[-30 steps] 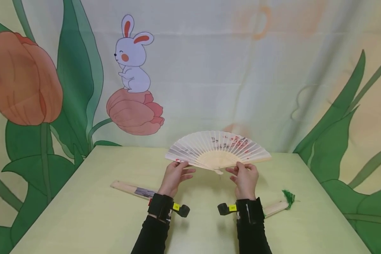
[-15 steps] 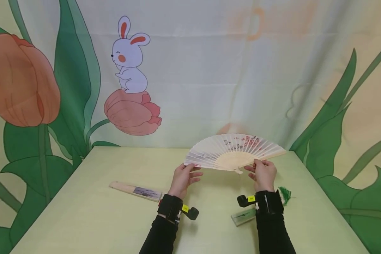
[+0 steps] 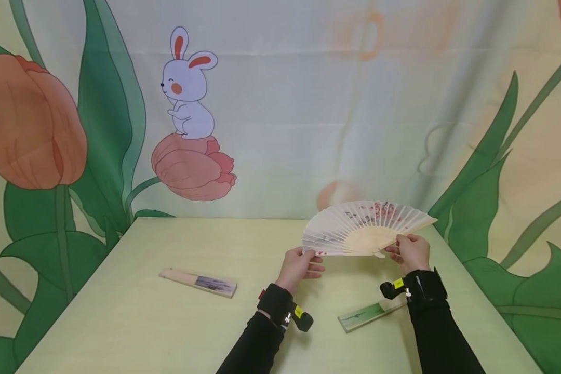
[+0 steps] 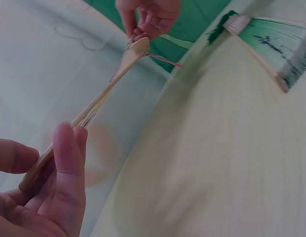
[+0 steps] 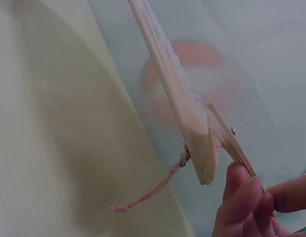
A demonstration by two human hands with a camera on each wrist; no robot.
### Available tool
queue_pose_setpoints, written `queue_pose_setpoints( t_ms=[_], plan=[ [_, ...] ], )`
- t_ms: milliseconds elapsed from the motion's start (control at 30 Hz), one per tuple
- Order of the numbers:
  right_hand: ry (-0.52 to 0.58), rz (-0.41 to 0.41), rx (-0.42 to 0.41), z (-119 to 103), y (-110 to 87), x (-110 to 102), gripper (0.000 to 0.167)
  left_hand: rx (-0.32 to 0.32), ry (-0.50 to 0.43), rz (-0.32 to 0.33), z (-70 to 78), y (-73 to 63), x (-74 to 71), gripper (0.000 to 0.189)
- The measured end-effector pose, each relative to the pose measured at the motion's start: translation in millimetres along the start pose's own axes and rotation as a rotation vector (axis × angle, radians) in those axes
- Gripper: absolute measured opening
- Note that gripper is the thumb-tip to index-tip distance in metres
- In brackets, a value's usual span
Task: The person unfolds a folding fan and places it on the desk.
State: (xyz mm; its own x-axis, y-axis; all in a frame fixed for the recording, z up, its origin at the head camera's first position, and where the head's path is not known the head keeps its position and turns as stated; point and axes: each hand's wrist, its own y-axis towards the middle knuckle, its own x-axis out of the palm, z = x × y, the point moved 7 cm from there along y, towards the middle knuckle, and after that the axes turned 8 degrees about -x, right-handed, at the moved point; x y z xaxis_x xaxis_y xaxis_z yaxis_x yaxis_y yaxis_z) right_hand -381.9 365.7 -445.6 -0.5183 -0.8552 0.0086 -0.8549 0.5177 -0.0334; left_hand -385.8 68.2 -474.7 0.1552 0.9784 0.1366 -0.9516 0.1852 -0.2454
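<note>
Spread wide above the table is a white folding fan (image 3: 329,228) with red blossoms, dark writing and pale wooden ribs. My left hand (image 3: 299,267) pinches its left outer stick between thumb and fingers. On the other side, my right hand (image 3: 412,253) pinches the right outer stick close to the pivot. A pink cord (image 5: 148,194) hangs from the pivot end in the right wrist view. Seen edge-on in the left wrist view, the fan's outer stick (image 4: 101,96) runs from the left fingers toward the right hand (image 4: 150,15).
A closed fan with a dark grey picture (image 3: 198,282) lies left on the pale yellow table (image 3: 121,332). Under my right wrist lies a closed green fan (image 3: 369,314), its green tassel (image 4: 222,27) showing in the left wrist view. A printed curtain (image 3: 280,104) hangs behind.
Both hands have carried the spread fan to the right and slightly lower. The green fan's picture end, covered by the right arm before, now shows. The head view has shifted slightly.
</note>
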Motion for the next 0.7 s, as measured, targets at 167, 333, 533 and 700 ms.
queue_pose_setpoints(
  t_ms=[167, 333, 533, 700],
  plan=[
    [-0.114, -0.064, 0.036, 13, 20.0, -20, 0.017, -0.026, 0.084, -0.036, -10.5, -0.4, 20.2, 0.028],
    [-0.212, -0.12, 0.078, 26, 40.9, -43, 0.021, -0.059, 0.188, -0.093, -17.0, 2.6, 40.9, 0.029],
    [-0.283, -0.174, 0.107, 35, 67.1, -68, 0.023, -0.067, 0.238, -0.137, -21.9, 3.4, 58.7, 0.024],
    [-0.389, -0.265, 0.113, 37, 79.8, -83, 0.028, -0.05, 0.315, -0.147, -24.6, 1.2, 75.0, 0.019]
  ],
)
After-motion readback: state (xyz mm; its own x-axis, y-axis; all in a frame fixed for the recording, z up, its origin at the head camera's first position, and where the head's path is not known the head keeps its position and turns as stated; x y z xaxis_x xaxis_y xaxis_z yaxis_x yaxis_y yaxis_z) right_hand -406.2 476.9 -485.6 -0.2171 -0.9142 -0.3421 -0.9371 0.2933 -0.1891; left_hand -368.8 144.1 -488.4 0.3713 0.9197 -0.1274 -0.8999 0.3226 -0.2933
